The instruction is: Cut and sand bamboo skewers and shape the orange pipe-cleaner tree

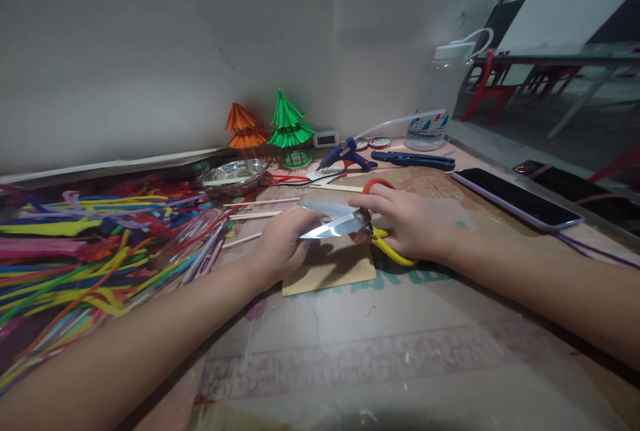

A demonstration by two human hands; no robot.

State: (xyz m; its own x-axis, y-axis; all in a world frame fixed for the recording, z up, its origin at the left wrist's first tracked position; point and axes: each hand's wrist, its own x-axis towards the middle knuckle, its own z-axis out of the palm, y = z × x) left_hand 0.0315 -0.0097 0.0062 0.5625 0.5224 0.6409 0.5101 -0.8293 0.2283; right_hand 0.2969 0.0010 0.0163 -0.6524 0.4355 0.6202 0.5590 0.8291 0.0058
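Above table [360, 364], by wall [165, 44], grips scissors [343, 225] mid-frame with right hand [417, 221], pointing left, lengthwise near-horizontal; cannot tell for left hand [283, 244].

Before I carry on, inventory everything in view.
Scissors: one, silver, red and yellow, centre
Flat board: one, tan, below scissors
Sticks: several, pale, centre left
Strips: many, multicoloured, left
Bowl: one, silver, back left
Orange tree: one, orange, back
Green tree: one, green, back
Small display: one, white, by green tree
Glue gun: one, blue, back centre
Tins: two, red-rimmed, behind glue gun
Cutter: one, dark blue, back right
Bottle: one, clear, back right
Phone: one, black and lilac, right
Chairs: several, red, background right
Wall: one, grey, back
Tabletop: one, brownish, foreground
Left hand: one, bare, by scissors
Right hand: one, bare, on scissors
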